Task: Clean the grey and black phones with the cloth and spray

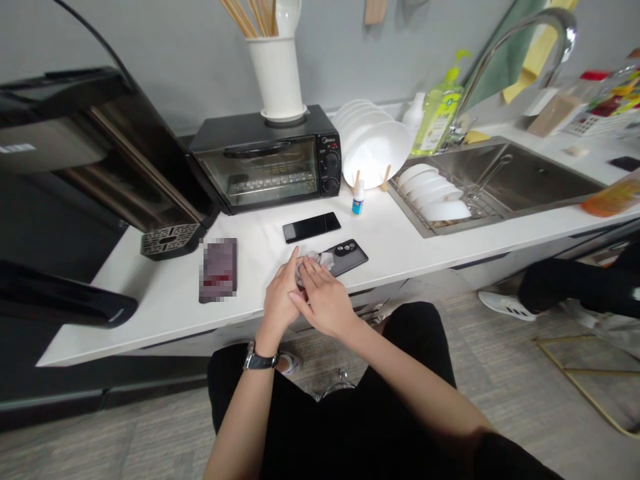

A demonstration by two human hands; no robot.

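Note:
A crumpled pale grey cloth (327, 259) lies against a dark phone (353, 255) with a camera bump, near the counter's front edge. My right hand (326, 298) presses its closed fingers onto the cloth. Close against it, my left hand (281, 293) has one finger pointing forward; its other fingers are mostly hidden at the cloth and the phone's near end. Just beyond lies another black phone (311, 227), its dark glossy face up. A small white spray bottle with a blue label (358, 200) stands upright to the right of it.
Left of my hands is a blurred dark purple item (220, 270). Behind stand a toaster oven (273, 167), white plates (373, 153) and a black coffee machine (170, 240). To the right, bowls (440, 200) sit at the sink (540, 167). Another person's leg (565, 283) shows at far right.

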